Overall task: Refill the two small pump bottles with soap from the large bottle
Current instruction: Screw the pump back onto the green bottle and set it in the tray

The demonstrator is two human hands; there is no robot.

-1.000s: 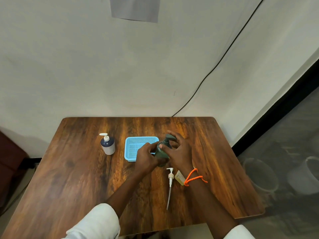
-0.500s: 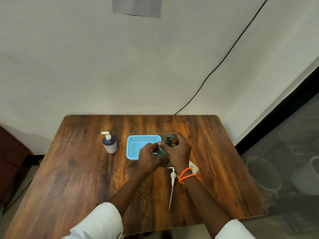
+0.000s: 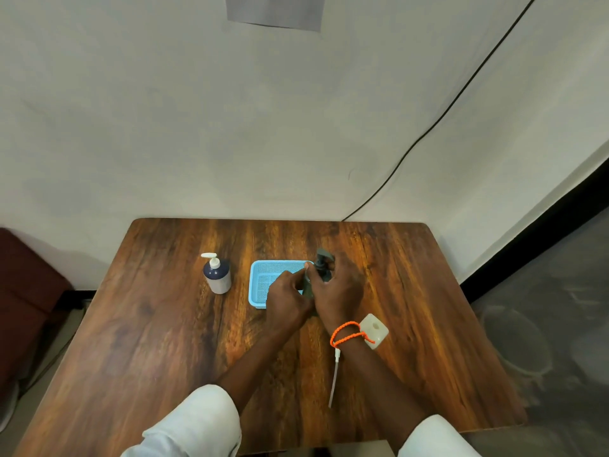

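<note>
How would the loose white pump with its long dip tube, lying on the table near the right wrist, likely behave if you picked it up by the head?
The loose pump would probably feel very light: it is only a small head and a thin tube. The tube looks slender, so it may flex and swing. Lying flat on the table, it seems unlikely to tip, though it might roll.

One head-worn wide-angle view looks forward and down at the wooden table against a wall.

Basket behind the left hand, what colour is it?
Light blue, with a fine mesh pattern; the basket shows best in the head view, the only one.
</note>
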